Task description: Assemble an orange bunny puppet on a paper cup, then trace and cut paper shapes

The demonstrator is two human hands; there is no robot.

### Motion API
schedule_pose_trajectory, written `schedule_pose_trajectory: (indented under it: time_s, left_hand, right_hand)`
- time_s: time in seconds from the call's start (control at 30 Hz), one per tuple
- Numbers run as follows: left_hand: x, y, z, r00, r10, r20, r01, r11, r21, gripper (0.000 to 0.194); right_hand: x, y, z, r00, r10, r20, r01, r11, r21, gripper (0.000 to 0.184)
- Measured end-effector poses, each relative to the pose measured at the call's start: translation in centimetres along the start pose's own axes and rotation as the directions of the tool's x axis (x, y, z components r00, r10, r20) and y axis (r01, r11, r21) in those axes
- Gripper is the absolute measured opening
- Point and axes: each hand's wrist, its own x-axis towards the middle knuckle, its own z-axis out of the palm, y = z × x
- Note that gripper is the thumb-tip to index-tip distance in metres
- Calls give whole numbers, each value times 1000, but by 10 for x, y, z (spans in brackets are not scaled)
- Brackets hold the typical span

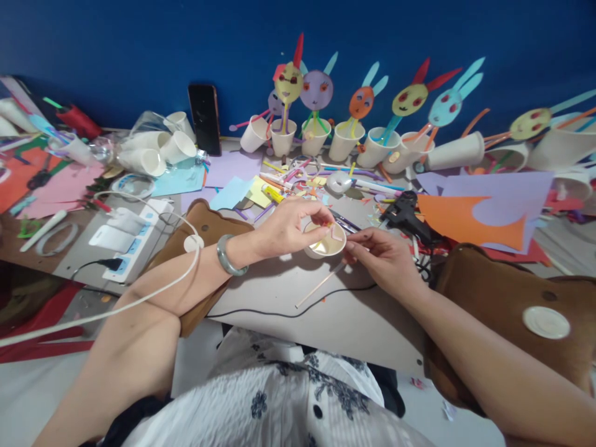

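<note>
A small white paper cup [325, 247] sits low over the table in front of me, its mouth facing up. My left hand [295, 228] reaches over the rim with thumb and index finger closed together; a tiny yellow-red bit and a pale pink strip show at the fingertips, too small to name. At the cup's right side, the thumb and fingers of my right hand [379, 253] are pinched. From just under them a thin pale stick [319, 287] slants down to the left. Exactly where the stick meets the fingers is hard to see.
Behind stand paper cups with rabbit-faced figures [316, 90] along a blue wall. A black glue gun [407, 214] lies right, near orange paper [451, 211]. Left are a phone [203, 118], a power strip [142, 242] and stacked cups. A black cable crosses the table's front.
</note>
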Motion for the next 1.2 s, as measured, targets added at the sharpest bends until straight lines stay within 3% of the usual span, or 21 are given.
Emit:
schedule_pose_trajectory:
  time_s: [0.67,1.0,1.2]
  left_hand:
    - [-4,-1,4,998,33,-45,-26,988,151,10]
    - [-7,4,8,995,97,11,-96,949,300,17]
    - [-4,-1,6,995,92,36,-98,957,275,15]
  right_hand:
    - [-4,0,4,998,-67,21,69,995,-75,44]
    - [-7,-3,5,989,-148,-27,137,963,-234,32]
    - [-3,1,4,986,-163,-44,147,956,-253,30]
